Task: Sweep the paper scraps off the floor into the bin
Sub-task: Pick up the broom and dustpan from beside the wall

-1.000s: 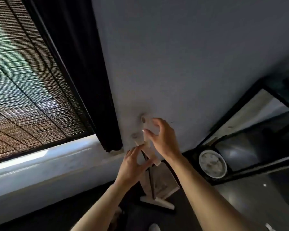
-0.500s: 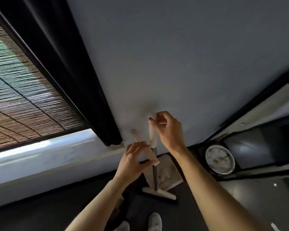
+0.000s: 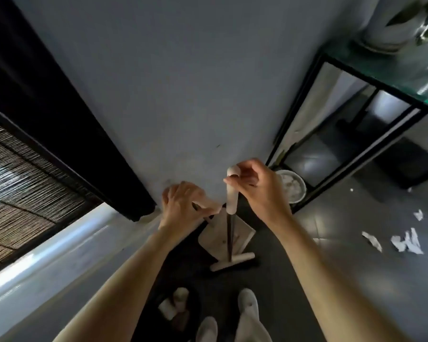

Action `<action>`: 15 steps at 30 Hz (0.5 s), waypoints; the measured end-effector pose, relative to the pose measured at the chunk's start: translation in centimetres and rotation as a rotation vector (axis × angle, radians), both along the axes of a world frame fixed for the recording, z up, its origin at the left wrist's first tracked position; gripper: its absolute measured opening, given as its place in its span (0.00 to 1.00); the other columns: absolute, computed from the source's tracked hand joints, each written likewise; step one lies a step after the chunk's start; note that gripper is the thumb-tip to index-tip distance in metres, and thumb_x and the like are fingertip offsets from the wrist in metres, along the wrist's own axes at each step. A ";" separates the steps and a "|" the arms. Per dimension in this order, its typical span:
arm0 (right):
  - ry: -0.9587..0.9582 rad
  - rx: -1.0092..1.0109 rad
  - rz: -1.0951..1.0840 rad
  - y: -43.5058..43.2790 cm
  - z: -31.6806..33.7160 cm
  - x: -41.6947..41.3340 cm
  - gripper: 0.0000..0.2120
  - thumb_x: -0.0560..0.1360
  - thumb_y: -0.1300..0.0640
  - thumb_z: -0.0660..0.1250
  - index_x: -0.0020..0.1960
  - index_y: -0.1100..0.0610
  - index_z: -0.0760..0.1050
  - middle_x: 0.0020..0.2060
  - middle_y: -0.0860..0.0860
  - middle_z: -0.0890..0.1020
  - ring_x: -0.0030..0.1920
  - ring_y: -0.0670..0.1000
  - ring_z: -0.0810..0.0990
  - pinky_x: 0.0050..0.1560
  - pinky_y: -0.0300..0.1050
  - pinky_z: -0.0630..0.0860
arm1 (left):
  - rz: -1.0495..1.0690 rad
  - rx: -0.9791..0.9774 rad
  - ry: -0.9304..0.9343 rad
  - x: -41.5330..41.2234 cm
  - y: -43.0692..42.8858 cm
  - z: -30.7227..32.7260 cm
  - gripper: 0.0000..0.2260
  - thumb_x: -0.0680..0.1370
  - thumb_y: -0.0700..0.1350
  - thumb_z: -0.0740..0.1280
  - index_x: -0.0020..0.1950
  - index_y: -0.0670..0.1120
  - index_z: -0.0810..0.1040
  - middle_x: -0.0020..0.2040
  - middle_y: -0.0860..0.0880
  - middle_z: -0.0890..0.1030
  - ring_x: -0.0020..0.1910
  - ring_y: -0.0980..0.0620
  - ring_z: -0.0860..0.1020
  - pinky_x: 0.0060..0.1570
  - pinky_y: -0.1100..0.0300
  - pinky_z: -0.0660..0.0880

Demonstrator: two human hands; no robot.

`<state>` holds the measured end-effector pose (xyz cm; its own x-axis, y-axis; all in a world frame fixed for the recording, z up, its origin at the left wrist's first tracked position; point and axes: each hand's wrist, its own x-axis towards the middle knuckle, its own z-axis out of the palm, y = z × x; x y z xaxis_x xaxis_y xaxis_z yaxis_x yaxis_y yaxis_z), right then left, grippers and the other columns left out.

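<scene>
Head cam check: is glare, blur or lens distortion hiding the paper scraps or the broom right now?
Head view: dim overall, wide-angle bend slanting the wall; daylight glare on the window ledge at image left; paper scraps readable though soft near the image's right edge; broom handle in the right hand slightly smeared; floor under the dustpan in deep shadow.

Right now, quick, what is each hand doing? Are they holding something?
Left hand: curled round the dustpan handle.
Right hand: curled round the broom handle.
</scene>
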<state>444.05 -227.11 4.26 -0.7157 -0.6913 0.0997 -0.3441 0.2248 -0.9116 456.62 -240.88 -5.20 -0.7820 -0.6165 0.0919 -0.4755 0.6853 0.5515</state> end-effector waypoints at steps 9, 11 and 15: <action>-0.137 -0.179 -0.285 9.0 4.4 1.1 0.11 0.69 0.61 0.75 0.49 0.49 0.80 0.43 0.46 0.85 0.46 0.46 0.84 0.52 0.44 0.79 | -0.207 0.114 -0.303 -3.0 4.2 2.6 0.22 0.71 0.69 0.63 0.44 0.51 0.70 0.45 0.52 0.79 0.51 0.54 0.77 0.71 0.48 0.45; -0.111 -0.238 -0.363 11.5 5.7 1.1 0.11 0.68 0.61 0.75 0.47 0.50 0.80 0.41 0.46 0.85 0.44 0.44 0.84 0.48 0.38 0.78 | -0.169 0.207 -0.256 -3.5 5.9 3.2 0.19 0.71 0.66 0.66 0.38 0.53 0.65 0.42 0.49 0.77 0.46 0.49 0.75 0.58 0.49 0.67; -0.058 -0.315 -0.481 16.2 8.4 1.7 0.11 0.69 0.67 0.74 0.46 0.53 0.79 0.39 0.47 0.83 0.40 0.40 0.82 0.44 0.31 0.75 | -0.161 0.279 -0.160 -4.1 10.0 4.7 0.21 0.73 0.63 0.67 0.36 0.49 0.63 0.33 0.51 0.71 0.35 0.48 0.72 0.37 0.54 0.68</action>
